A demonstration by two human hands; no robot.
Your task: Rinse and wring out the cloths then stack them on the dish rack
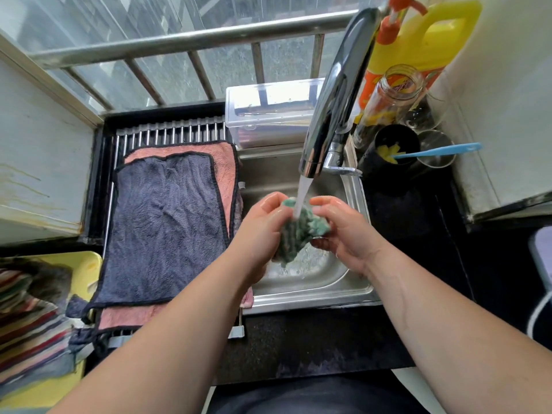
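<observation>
A bunched green cloth (294, 237) hangs over the steel sink (352, 291), right under the water running from the chrome tap (334, 94). My left hand (263, 225) grips its left side and my right hand (343, 228) grips its right side. On the metal dish rack (170, 134) to the left a dark blue cloth (167, 225) lies flat on top of a pink cloth (227, 162).
A striped cloth (27, 321) lies on a yellow board (86, 264) at the far left. A clear plastic box (268, 115) stands behind the sink. Right of the tap are a yellow detergent jug (424, 37), a glass jar (391, 94) and a black cup with a blue brush (439, 150).
</observation>
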